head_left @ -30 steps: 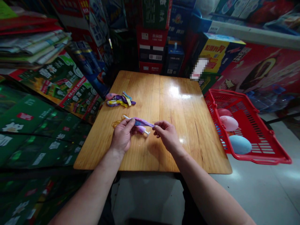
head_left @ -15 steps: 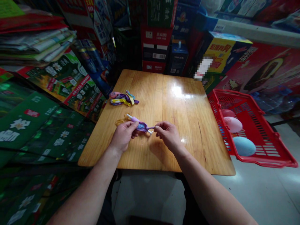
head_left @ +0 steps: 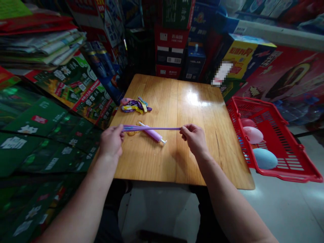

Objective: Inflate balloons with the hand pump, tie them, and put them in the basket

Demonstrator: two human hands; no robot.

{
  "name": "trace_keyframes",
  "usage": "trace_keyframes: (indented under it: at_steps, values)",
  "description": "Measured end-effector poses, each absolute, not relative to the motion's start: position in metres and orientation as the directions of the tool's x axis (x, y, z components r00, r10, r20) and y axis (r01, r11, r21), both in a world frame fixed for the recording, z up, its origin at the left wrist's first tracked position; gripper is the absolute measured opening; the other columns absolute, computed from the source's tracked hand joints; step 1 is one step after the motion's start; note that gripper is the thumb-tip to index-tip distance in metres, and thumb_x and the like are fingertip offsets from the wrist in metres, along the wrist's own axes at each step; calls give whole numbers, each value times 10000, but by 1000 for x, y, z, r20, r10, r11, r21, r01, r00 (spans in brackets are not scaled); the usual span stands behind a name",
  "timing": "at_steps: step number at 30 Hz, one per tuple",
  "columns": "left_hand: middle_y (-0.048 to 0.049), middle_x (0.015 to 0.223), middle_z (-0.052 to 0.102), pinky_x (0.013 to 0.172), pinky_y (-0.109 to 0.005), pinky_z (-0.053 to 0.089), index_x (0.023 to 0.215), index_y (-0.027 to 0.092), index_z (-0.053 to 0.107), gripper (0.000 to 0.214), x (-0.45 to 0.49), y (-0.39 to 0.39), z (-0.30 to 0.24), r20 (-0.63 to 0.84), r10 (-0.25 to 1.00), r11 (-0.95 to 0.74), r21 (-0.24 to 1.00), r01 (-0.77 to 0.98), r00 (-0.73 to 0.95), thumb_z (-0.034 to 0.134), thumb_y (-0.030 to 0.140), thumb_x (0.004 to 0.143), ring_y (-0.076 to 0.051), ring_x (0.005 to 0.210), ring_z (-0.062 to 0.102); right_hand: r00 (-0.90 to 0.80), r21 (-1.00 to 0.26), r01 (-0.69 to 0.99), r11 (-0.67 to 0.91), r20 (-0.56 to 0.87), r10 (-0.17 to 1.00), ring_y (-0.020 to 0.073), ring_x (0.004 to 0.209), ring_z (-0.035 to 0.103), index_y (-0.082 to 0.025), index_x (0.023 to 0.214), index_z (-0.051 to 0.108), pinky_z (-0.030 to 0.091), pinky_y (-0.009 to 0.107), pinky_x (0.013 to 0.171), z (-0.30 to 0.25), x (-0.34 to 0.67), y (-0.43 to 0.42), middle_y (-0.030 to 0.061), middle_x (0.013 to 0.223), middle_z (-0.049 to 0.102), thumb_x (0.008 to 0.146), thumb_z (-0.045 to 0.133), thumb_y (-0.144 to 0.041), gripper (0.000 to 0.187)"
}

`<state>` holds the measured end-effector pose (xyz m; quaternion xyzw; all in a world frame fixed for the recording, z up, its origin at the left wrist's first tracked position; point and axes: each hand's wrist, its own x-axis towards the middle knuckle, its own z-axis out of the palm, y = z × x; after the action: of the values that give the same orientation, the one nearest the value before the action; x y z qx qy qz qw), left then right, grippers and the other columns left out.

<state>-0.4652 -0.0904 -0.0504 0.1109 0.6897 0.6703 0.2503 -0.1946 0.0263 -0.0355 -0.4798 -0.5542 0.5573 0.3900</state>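
As two bare hands pull it taut over a wooden table [head_left: 152, 162], a limp purple balloon [head_left: 167, 128] spans the space between them, both ends pinched. The left hand [head_left: 111, 140] grips the wider end, its fingers curled so that the tip within them is hidden; the right hand [head_left: 193, 136] clasps the narrow end between thumb and fingers, covering that end too. Stretched nearly level, the balloon shows streaks of blue near the left hand and thins to a plain purple cord toward the right.

Behind and below it lies a lilac pump [head_left: 153, 134], its white nozzle partly crossed by the balloon, its white handle angled toward the person. Yellowish loops [head_left: 132, 133] sit beside the nozzle, partly masked and hard to count. Farther back, a heap of uninflated balloons [head_left: 135, 105] rests near the table's left edge.

The left forearm conceals the near left corner, while smooth wood runs from the right hand to the right edge. Just past that edge stands a red basket [head_left: 288, 174] holding a blue balloon [head_left: 265, 158] and pink ones, partly cut off by its side. Green cartons [head_left: 37, 126] crowd the left; dim, blurred boxes [head_left: 172, 47] line the back.
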Motion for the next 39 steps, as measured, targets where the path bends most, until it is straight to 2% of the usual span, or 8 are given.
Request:
trace_keyframes:
  at_steps: [4,9,13,16,21,25,31,39]
  values:
    - [2,559,558,457,-181,337,651,155,624,316,-414,-88,-58,-162,760,134,987,-93,-629,770,402,785,-82,492,477,-462,-971,207,119,11,887,126,566,576,-188,776,684,428,251,539,-40,-223,-8,5,645,647,859,666,-278,123]
    - [-19,671,646,405,-162,283,801,159,650,321,-407,-91,-44,-348,665,9,889,-459,-661,770,456,778,-58,448,477,-495,-927,271,258,96,864,132,612,586,-204,852,707,430,256,577,-44,-244,-30,0,696,669,876,669,-231,52]
    - [-64,651,644,326,-173,172,836,136,660,460,-399,-105,-38,-620,738,409,725,-555,-267,715,592,805,-92,371,508,-481,-906,303,294,121,868,139,625,613,-209,889,712,448,263,591,-46,-249,-31,-1,720,688,889,661,-214,51]
    - [-42,670,627,319,-173,188,856,150,664,479,-383,-111,-40,-594,801,458,687,-565,-74,684,628,823,-104,394,546,-507,-886,308,346,155,848,143,657,628,-218,902,712,481,271,627,-46,-251,-33,6,759,688,910,643,-210,70]
    - [1,739,624,356,-137,262,877,152,670,304,-381,-103,-45,-530,825,257,660,-706,-196,805,410,791,-38,452,499,-554,-789,262,556,349,756,174,842,645,-220,880,709,523,316,774,-39,-249,-39,50,914,677,918,653,-217,67]
    - [-6,756,643,429,-121,366,911,123,703,237,-396,-97,-43,-488,815,114,665,-738,-313,839,230,749,-40,526,539,-562,-752,235,616,412,717,200,967,633,-227,1027,681,526,352,872,-34,-249,-40,71,1022,662,938,631,-255,106]
    - [-30,754,684,466,-164,457,870,116,712,145,-436,-85,-32,-346,743,-155,744,-650,-573,792,213,799,-91,572,612,-529,-591,548,592,303,792,298,1098,567,-184,1206,619,473,463,970,-48,-252,-27,148,1162,625,877,673,-310,356]
    - [-18,753,692,496,-162,506,830,129,682,66,-458,-67,-38,-414,694,-192,683,-705,-589,695,67,850,-87,593,642,-488,-545,660,517,213,847,267,910,584,-184,999,651,479,402,833,-58,-246,-19,121,939,634,918,562,-263,144]
